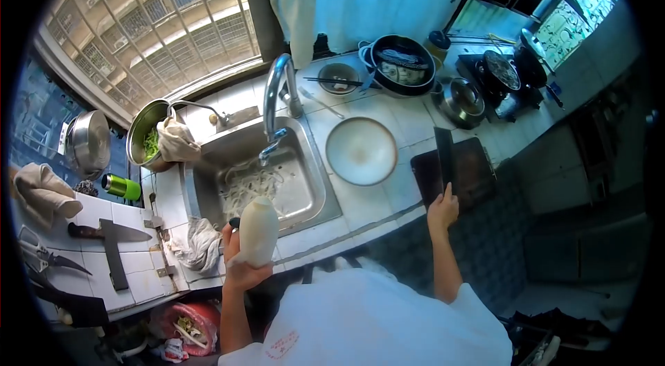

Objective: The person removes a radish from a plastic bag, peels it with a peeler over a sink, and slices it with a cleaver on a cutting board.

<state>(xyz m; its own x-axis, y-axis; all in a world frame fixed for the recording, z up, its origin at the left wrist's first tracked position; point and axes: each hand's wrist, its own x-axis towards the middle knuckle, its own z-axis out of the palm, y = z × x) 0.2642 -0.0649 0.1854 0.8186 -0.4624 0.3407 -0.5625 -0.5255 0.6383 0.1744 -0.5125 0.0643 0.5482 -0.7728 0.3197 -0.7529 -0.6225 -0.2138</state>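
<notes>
My left hand [244, 273] is closed around a thick, pale, peeled daikon radish [258, 233], held upright at the sink's front edge. A small dark object [235, 223] shows by those fingertips; I cannot tell what it is. My right hand [443, 213] grips a dark-bladed kitchen knife [445, 156], its blade pointing away from me over the left part of a dark cutting board [474, 175]. Pale peelings [251, 184] lie in the steel sink [317, 189], under the faucet [278, 89]. Between sink and board sits a white plate [361, 150].
Behind the board stand a lidded pot [463, 104], a large pot [402, 65] and a gas stove [509, 99]. A bowl [338, 78] with chopsticks is at the back. Left are a pot of greens [150, 144], a cloth [197, 245] and another knife [131, 233]. A red bin [211, 324] stands below.
</notes>
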